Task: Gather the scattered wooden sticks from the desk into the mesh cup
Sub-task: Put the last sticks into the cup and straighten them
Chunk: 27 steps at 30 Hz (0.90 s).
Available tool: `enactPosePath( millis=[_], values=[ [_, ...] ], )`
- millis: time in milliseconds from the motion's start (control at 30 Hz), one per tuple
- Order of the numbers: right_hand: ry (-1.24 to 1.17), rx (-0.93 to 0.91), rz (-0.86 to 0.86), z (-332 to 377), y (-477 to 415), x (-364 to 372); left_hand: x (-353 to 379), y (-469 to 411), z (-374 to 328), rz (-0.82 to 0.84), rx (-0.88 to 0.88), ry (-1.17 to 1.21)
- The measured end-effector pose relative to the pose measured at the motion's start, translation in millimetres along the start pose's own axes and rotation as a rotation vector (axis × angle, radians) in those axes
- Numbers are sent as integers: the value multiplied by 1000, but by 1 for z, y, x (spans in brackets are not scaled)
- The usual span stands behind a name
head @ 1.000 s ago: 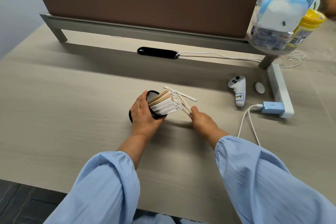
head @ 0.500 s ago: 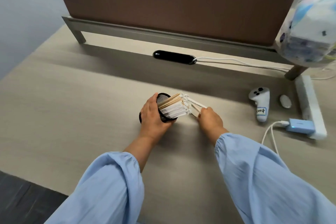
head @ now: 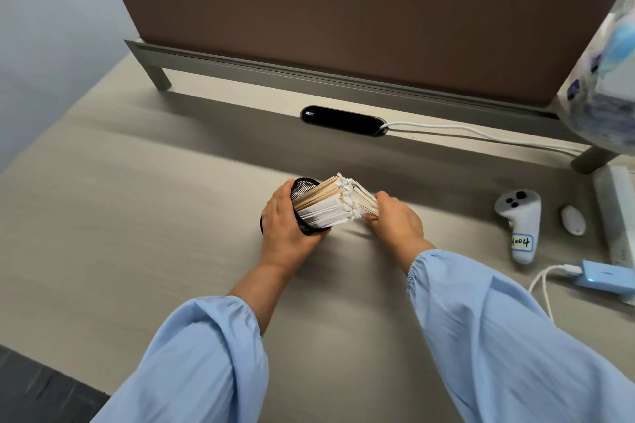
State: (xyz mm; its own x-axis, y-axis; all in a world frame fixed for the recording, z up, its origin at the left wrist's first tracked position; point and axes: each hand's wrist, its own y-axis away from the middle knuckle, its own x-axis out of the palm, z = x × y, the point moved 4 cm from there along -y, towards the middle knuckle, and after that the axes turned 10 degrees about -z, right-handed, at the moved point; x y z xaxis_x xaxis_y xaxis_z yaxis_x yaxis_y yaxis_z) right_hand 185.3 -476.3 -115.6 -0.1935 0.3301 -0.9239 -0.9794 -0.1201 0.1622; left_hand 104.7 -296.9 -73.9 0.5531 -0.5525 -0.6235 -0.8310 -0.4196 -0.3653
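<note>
Head view: left hand grips tilted mesh cup mid-desk; right hand at 3 o'clock pinches sticks. Sticks light, stiff, slippery; pinch near ends.

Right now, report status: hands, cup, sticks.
Left hand grips tilted mesh cup. Right hand pinches last sticks against the bundle. No loose sticks visible on desk.
</note>
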Motion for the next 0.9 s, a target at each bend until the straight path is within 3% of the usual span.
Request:
enactPosePath(
  millis=[167,267,367,500,600,667,800,900],
  values=[
    [84,74,77,5,-10,10,-1,-14,8,1,-7,-17],
    [-63,155,-34,11,-9,2,-3,-21,13,10,3,-23],
    [-463,261,-214,19,-10,-22,-5,-25,16,36,31,-14],
    [-1205,374,-472,44,-10,-67,-9,-31,16,88,114,-25],
    [-1694,416,-542,74,-10,-90,-13,-32,17,126,189,-29],
    [-1613,335,-544,93,-7,-96,-16,-34,20,146,200,-12],
    [-1078,178,-354,127,8,-78,-26,-44,26,151,176,59],
    [-922,75,-300,141,7,-58,-35,-52,30,120,151,132]
  ],
)
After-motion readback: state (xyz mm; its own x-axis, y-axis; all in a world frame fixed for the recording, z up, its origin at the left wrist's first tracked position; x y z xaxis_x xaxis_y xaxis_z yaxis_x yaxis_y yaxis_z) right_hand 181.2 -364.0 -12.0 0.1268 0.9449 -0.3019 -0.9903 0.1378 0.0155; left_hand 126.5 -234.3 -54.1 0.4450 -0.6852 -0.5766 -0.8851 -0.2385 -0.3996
